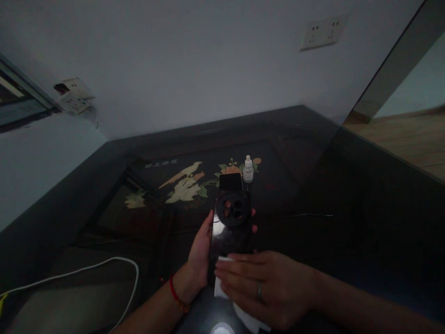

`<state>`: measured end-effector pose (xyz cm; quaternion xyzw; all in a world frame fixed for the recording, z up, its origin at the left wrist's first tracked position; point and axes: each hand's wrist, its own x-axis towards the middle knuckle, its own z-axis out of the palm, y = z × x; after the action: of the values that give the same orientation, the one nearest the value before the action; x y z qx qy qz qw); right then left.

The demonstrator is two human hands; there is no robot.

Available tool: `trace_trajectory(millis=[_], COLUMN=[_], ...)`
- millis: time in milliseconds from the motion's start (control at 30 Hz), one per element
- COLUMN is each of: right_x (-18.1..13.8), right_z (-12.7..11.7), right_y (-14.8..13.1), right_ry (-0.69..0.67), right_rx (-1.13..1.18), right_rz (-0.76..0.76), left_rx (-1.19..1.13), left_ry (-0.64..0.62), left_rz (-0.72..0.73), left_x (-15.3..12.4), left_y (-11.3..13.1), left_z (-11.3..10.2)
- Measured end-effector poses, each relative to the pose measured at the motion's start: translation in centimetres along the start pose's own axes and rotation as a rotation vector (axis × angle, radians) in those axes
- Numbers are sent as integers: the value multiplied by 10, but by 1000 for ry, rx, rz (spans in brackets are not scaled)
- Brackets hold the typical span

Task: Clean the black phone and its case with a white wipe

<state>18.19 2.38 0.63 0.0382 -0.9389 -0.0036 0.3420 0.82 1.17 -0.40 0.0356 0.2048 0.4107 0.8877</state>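
Note:
My left hand [200, 253], a red cord bracelet at its wrist, is wrapped round a black smartphone [231, 240] from the left side, its fingertips showing past the right edge. The phone's back faces up, with a big round camera module [233, 208] near the far end. My right hand [257, 283], wearing a ring, presses a white tissue [219, 288] over the phone's near end with its fingers together. Just beyond the phone is a small black rectangular object [231, 182]; whether the two touch I cannot tell. A small white-labelled dropper bottle [248, 170] stands upright right beside that object.
The glossy black table [295, 153] carries a painted bird-and-flower pattern and meets a white wall at the back. A white cable [93, 266] curves across the left front. Sockets [323, 32] sit on the wall, and a wooden floor [413, 139] shows at the right.

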Motion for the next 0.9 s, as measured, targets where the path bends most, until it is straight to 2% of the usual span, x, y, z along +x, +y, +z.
trace_trajectory(millis=[100,133,267,400,433,567,600,700,767,900], right_x=[0,0,0,-2,-2,-4,-5,-9,-10,-7], right_z=[-4,-5,-9,-12,-12,-10,-11,-16,-18,-18], right_y=[3,4,8,10,10,9,11,17,19,13], right_ry=[35,39,2,61,66,39,42,65,56,37], right_rx=[-94,-91,25,-105,-103,27,22,-89,-115,4], right_rz=[149,144,-32,146,141,-71,-57,136,175,-45], left_rx=[-89,-88,-11,-35,-35,4,0,-49,-61,-17], left_ry=[-16,-13,-21,-10,-21,-78,-80,-57,-49,-42], left_rz=[-40,-37,-1,2,12,33,32,39,51,89], left_x=[0,0,0,-1,-1,-3,-4,-3,-2,-3], left_y=[0,0,1,4,5,7,7,7,8,10], left_z=[1,1,0,-1,-1,2,2,3,4,8])
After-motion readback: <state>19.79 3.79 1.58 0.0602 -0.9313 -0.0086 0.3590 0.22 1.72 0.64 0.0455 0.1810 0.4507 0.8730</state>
